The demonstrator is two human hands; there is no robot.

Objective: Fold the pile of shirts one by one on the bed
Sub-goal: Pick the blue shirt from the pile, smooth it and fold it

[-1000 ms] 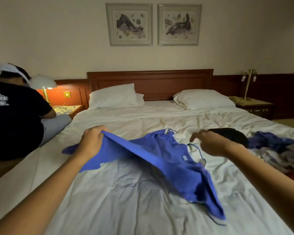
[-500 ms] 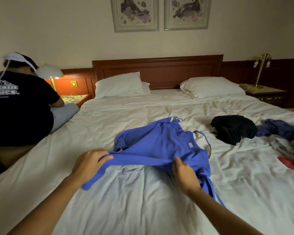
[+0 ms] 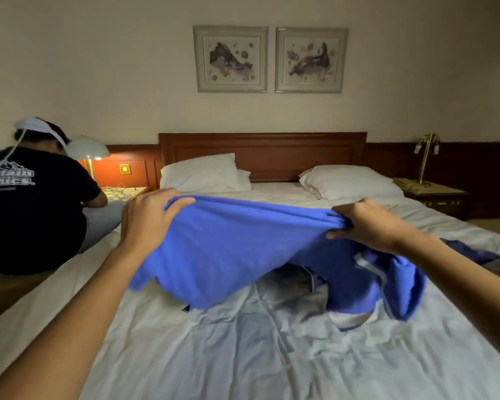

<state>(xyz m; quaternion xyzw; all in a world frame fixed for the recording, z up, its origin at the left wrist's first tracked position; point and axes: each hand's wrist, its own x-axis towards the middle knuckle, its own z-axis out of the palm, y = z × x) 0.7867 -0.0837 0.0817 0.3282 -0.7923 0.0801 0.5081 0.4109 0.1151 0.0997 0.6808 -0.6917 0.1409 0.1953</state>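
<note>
Gripping blue shirt (image 3: pixel 228 249) edge in left hand (image 3: pixel 147 220) and right hand (image 3: pixel 370 226); stretched above bed (image 3: pixel 243 359), right end crumpled.

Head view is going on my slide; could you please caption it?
Left hand and right hand hold a blue shirt stretched above the bed.

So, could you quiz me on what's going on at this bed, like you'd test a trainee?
1. True or false: the left hand and the right hand both grip the blue shirt.
2. How many framed pictures hang above the headboard? A one, B two, C three.
3. Fill in: seen from here, the lit lamp stands ___ of the bed.
Key: 1 true; 2 B; 3 left.
</note>
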